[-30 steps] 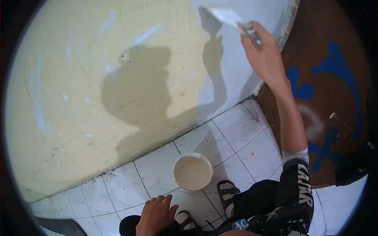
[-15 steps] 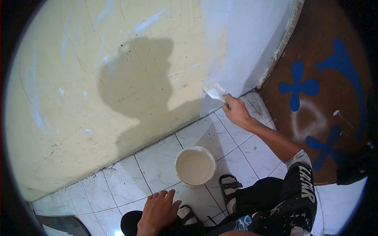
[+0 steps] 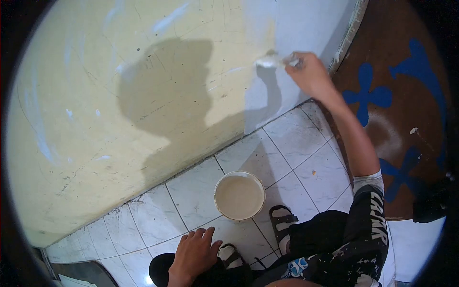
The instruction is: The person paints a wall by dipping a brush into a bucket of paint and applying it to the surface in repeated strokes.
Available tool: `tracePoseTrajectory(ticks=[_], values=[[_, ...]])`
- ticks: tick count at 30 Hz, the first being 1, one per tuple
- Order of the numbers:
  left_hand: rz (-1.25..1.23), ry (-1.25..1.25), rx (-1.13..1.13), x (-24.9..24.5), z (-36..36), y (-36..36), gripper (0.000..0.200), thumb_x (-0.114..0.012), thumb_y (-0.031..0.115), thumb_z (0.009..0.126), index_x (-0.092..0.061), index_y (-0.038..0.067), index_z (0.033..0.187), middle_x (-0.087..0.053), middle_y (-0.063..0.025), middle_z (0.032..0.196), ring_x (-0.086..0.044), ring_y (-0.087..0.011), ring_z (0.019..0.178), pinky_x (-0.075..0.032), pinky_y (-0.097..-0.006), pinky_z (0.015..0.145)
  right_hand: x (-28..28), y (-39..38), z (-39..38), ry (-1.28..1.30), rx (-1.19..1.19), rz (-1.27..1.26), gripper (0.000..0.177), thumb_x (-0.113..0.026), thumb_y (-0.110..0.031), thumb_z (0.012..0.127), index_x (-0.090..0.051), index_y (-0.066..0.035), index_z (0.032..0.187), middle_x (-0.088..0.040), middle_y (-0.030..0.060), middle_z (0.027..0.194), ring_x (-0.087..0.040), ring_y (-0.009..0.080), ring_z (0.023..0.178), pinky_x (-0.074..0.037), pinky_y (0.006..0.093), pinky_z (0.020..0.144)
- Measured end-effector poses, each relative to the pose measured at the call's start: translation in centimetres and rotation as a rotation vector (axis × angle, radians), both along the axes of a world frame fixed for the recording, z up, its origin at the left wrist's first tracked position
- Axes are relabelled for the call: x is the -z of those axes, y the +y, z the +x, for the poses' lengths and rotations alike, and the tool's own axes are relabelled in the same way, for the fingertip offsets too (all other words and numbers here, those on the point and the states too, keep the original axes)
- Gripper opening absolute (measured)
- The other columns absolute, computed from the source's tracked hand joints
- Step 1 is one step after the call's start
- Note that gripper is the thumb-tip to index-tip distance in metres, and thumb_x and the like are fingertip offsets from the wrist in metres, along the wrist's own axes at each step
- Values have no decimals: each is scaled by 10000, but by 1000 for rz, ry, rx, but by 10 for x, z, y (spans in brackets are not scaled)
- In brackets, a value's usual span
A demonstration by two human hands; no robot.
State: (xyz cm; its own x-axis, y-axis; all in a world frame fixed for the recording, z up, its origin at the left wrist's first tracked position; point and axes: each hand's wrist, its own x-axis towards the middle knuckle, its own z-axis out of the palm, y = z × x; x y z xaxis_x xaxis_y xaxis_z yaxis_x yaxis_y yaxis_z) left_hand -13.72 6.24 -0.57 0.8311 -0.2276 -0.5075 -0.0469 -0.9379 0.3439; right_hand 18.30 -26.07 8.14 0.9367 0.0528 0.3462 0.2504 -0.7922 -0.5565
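Observation:
My right hand [image 3: 311,74] is closed round the handle of a paintbrush [image 3: 270,61]. The white brush head lies against the wall where the pale painted strip [image 3: 291,28] meets the yellow part [image 3: 191,110]. My left hand [image 3: 196,253] rests over my dark-clad knee with its fingers apart, holding nothing. On the tiles in front of my feet stands a round bucket [image 3: 239,196] of off-white paint.
A brown panel [image 3: 344,143] with blue shapes stands at the right. White floor tiles [image 3: 191,196] run along the wall base. My sandalled feet [image 3: 283,222] are near the bucket. A dark-edged object [image 3: 86,272] lies at the lower left.
My right hand and the brush have moved up the wall from near the floor, and the forearm is now steeper. The view has shifted slightly. My left hand stays on the knee.

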Motion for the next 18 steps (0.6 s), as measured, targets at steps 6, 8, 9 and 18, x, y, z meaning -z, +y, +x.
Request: tracePoseTrajectory(ticks=[6, 8, 9, 18], values=[[40, 48, 6, 9, 11, -2, 458, -567, 346, 997, -540, 38, 1334, -644, -224, 1236, -624, -375, 1150, -474, -478, 993, -51, -12, 9, -506, 24, -63, 257, -696, -185, 891, -712, -1, 1070, -697, 151, 803, -633, 180, 705, -493, 353, 649], [31, 35, 23, 12, 12, -3, 456, -574, 341, 994, -542, 37, 1332, -646, -221, 1226, -626, -373, 1141, -477, -475, 987, -68, -13, 5, -693, 35, -80, 269, -699, -203, 899, -705, 1, 1074, -699, 176, 809, -664, 222, 701, -501, 363, 648], [20, 15, 30, 14, 12, -2, 454, -581, 337, 990, -544, 37, 1330, -649, -218, 1216, -628, -372, 1133, -480, -473, 981, -82, -5, -4, -706, -13, 54, 228, -661, -151, 900, -680, 21, 1047, -660, 131, 766, -595, 166, 685, -473, 343, 623], [4, 4, -21, 11, 13, 2, 455, -601, 299, 977, -555, 11, 1325, -657, -218, 1164, -638, -373, 1088, -489, -460, 957, 74, 9, 21, -661, -113, 7, 335, -653, -100, 882, -605, -10, 1201, -644, 260, 856, -661, 441, 785, -534, 493, 682]])
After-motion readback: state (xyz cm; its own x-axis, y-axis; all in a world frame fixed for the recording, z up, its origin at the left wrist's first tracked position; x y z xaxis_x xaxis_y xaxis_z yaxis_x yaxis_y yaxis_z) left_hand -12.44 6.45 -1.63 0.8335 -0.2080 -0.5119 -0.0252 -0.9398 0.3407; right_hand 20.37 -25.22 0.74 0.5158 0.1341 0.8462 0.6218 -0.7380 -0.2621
